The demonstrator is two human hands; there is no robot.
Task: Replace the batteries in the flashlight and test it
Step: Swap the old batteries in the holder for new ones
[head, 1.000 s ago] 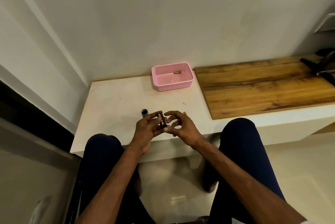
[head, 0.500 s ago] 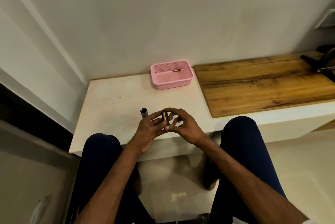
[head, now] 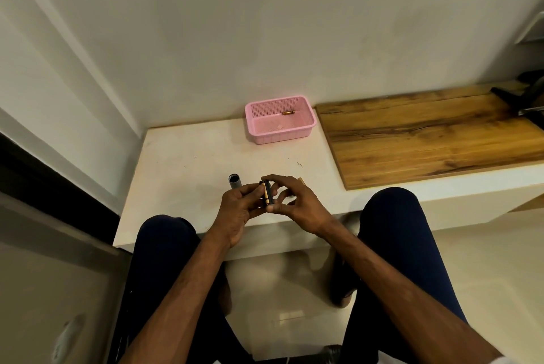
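Over the front edge of the white table [head: 182, 163], both hands hold a small black battery holder [head: 268, 195] with a gold battery in it. My left hand [head: 235, 210] grips it from the left. My right hand [head: 297, 206] pinches its two ends between forefinger and thumb. The grey flashlight tube [head: 234, 181] stands upright on the table just behind my left hand, open end up. A pink basket [head: 266, 135] at the back of the table has one gold battery [head: 288, 112] in it. A tan tip, perhaps another battery [head: 300, 179], shows behind my right hand.
A wooden board [head: 426, 134] covers the right part of the ledge, with dark objects [head: 530, 98] at its far right end. A wall rises straight behind the table. My knees sit either side of the table's front edge, above a tiled floor.
My right hand has closed in on the holder and now pinches it end to end. The holder has turned more upright between both hands. The tube and basket have not moved.
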